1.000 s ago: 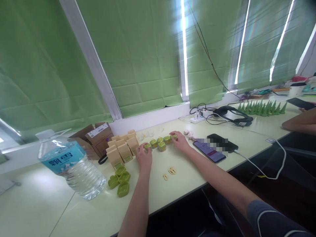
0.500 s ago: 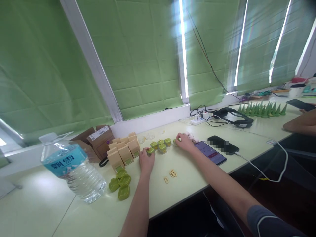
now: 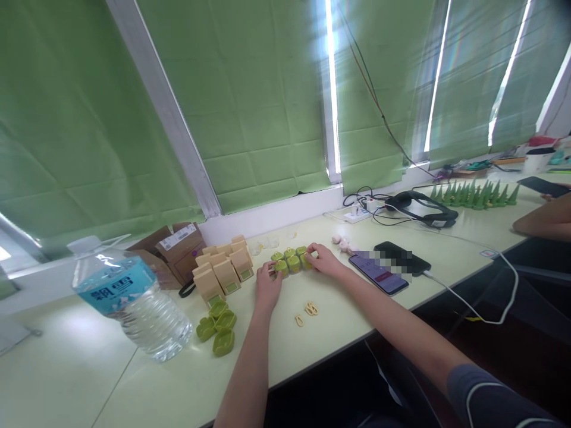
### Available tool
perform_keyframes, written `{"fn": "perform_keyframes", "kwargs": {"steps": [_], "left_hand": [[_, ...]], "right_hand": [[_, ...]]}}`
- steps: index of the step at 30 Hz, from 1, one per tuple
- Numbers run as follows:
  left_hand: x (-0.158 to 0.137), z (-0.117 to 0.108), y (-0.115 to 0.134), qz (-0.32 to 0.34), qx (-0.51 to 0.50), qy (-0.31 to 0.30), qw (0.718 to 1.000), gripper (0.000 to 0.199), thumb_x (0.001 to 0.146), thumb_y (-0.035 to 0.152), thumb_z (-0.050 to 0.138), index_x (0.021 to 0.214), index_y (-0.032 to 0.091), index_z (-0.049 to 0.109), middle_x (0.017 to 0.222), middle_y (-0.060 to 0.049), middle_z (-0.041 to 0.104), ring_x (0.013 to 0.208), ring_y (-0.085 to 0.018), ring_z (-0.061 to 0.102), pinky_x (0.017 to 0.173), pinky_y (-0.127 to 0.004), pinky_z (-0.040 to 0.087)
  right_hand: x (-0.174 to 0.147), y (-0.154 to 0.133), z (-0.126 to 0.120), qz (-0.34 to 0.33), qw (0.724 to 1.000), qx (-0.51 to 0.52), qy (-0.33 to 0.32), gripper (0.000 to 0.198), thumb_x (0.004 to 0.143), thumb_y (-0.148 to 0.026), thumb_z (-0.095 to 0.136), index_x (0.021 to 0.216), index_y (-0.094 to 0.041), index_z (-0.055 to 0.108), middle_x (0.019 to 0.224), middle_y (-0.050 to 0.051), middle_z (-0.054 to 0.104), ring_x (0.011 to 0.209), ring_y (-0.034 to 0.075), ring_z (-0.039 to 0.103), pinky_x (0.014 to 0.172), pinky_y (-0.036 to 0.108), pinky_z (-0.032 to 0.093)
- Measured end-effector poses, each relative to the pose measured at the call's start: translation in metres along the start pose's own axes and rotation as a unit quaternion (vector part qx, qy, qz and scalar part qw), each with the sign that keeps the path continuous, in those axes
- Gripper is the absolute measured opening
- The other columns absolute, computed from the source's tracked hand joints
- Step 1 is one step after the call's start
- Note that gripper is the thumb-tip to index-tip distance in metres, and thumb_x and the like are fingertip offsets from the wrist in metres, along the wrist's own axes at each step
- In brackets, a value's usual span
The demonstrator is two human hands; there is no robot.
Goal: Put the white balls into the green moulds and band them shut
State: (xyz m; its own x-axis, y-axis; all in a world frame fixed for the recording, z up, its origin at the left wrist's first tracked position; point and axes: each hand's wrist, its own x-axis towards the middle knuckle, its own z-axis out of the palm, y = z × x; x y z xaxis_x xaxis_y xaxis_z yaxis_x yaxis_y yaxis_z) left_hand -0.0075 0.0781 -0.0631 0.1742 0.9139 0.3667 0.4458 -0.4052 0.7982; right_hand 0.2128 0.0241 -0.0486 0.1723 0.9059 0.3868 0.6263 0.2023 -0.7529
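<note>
Several small clear boxes with green lids [image 3: 292, 261] stand packed together in two short rows on the table. My left hand [image 3: 268, 286] has its fingers curled against the front left box [image 3: 281, 267]. At the other end, my right hand [image 3: 326, 261] grips the front right box [image 3: 306, 260], pressing it against its neighbour. Several cream-coloured loops [image 3: 311, 308] lie on the table in front of the rows. Left of my left hand are open green cup-like pieces [image 3: 223, 343] and upright beige blocks [image 3: 226, 276] with green bits at their feet.
A large water bottle [image 3: 134, 303] and an open cardboard box [image 3: 178, 249] stand left. On the right lie two phones [image 3: 379, 273], pale pink pieces [image 3: 342, 243], a power strip [image 3: 357, 215], a black headset [image 3: 422, 209] and green spiky pieces [image 3: 475, 196]. Another person's arm [image 3: 542, 221] rests far right.
My right hand has moved left with its box, up to the others. The front left box has come in against the group, which now forms two tight rows. The pink pieces are uncovered.
</note>
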Motion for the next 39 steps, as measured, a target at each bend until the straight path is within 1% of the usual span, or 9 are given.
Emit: {"fn": "perform_keyframes", "kwargs": {"steps": [7, 12, 16, 23, 25, 27, 30, 34, 39], "left_hand": [[0.003, -0.001, -0.003, -0.004, -0.002, 0.004, 1.000, 0.024, 0.082, 0.026, 0.060, 0.104, 0.017, 0.056, 0.101, -0.008, 0.063, 0.092, -0.017, 0.065, 0.090, -0.035, 0.050], [0.003, 0.000, -0.003, -0.011, -0.021, 0.007, 1.000, 0.020, 0.081, 0.024, 0.060, 0.098, 0.016, 0.056, 0.100, -0.009, 0.065, 0.087, -0.017, 0.064, 0.086, -0.033, 0.050], [0.003, -0.001, -0.001, -0.010, -0.005, 0.027, 1.000, 0.023, 0.081, 0.026, 0.058, 0.103, 0.018, 0.056, 0.099, -0.008, 0.064, 0.086, -0.017, 0.063, 0.085, -0.032, 0.048], [-0.006, -0.009, 0.006, -0.078, -0.015, 0.092, 0.993, 0.017, 0.089, 0.030, 0.045, 0.103, 0.021, 0.047, 0.069, 0.001, 0.057, 0.069, -0.016, 0.057, 0.070, -0.027, 0.040], [-0.007, -0.009, 0.004, -0.090, -0.017, 0.077, 0.993, 0.012, 0.092, 0.032, 0.040, 0.097, 0.022, 0.046, 0.063, 0.003, 0.053, 0.064, -0.015, 0.054, 0.066, -0.026, 0.037], [-0.007, -0.008, 0.002, -0.092, -0.015, 0.058, 0.994, 0.014, 0.094, 0.034, 0.038, 0.092, 0.023, 0.045, 0.061, 0.004, 0.051, 0.062, -0.015, 0.052, 0.064, -0.025, 0.034], [-0.007, -0.007, 0.002, -0.087, -0.010, 0.039, 0.995, 0.012, 0.093, 0.032, 0.040, 0.091, 0.023, 0.046, 0.060, 0.004, 0.049, 0.061, -0.015, 0.050, 0.062, -0.025, 0.031], [-0.008, -0.005, 0.002, -0.078, -0.012, 0.026, 0.997, 0.008, 0.091, 0.028, 0.042, 0.095, 0.023, 0.047, 0.060, 0.005, 0.049, 0.060, -0.014, 0.048, 0.061, -0.024, 0.029], [-0.007, -0.001, -0.002, -0.078, -0.013, 0.006, 0.997, 0.010, 0.092, 0.028, 0.042, 0.099, 0.024, 0.047, 0.060, 0.005, 0.051, 0.060, -0.015, 0.048, 0.060, -0.024, 0.028]], "right_hand": [[0.001, 0.004, 0.003, 0.031, 0.999, 0.026, -0.012, 0.020, 0.088, -0.029, 0.054, 0.104, -0.018, 0.055, 0.116, 0.007, 0.057, 0.054, 0.006, 0.052, 0.064, 0.025, 0.047], [0.002, 0.003, 0.005, 0.005, 1.000, -0.004, 0.004, 0.021, 0.087, -0.026, 0.053, 0.105, -0.017, 0.058, 0.111, 0.007, 0.058, 0.069, 0.011, 0.056, 0.074, 0.028, 0.046], [0.004, 0.009, 0.006, -0.008, 0.999, -0.007, 0.042, 0.023, 0.086, -0.031, 0.052, 0.103, -0.018, 0.061, 0.108, 0.007, 0.058, 0.082, 0.015, 0.055, 0.082, 0.031, 0.044], [0.019, 0.007, 0.010, -0.017, 0.990, 0.059, 0.128, 0.024, 0.088, -0.035, 0.043, 0.096, -0.019, 0.058, 0.100, 0.004, 0.063, 0.071, 0.014, 0.056, 0.072, 0.029, 0.045], [0.037, -0.004, 0.014, -0.027, 0.995, 0.012, 0.100, 0.021, 0.088, -0.034, 0.044, 0.096, -0.020, 0.058, 0.098, 0.003, 0.064, 0.077, 0.015, 0.058, 0.073, 0.028, 0.045], [0.061, -0.021, 0.020, -0.050, 0.995, -0.081, 0.035, 0.020, 0.088, -0.032, 0.046, 0.100, -0.021, 0.058, 0.102, 0.003, 0.066, 0.085, 0.016, 0.060, 0.073, 0.028, 0.045], [0.101, -0.045, 0.034, -0.081, 0.953, -0.284, -0.072, 0.026, 0.090, -0.027, 0.045, 0.111, -0.021, 0.059, 0.111, 0.007, 0.065, 0.105, 0.020, 0.057, 0.082, 0.030, 0.045], [0.143, -0.057, 0.064, -0.047, 0.932, -0.326, -0.150, 0.029, 0.083, -0.020, 0.054, 0.110, -0.018, 0.065, 0.113, 0.013, 0.066, 0.106, 0.026, 0.060, 0.085, 0.035, 0.046], [0.160, -0.049, 0.105, -0.008, 0.922, -0.342, -0.181, 0.046, 0.081, -0.021, 0.058, 0.127, -0.016, 0.059, 0.128, 0.017, 0.059, 0.116, 0.030, 0.057, 0.091, 0.037, 0.047]]}}
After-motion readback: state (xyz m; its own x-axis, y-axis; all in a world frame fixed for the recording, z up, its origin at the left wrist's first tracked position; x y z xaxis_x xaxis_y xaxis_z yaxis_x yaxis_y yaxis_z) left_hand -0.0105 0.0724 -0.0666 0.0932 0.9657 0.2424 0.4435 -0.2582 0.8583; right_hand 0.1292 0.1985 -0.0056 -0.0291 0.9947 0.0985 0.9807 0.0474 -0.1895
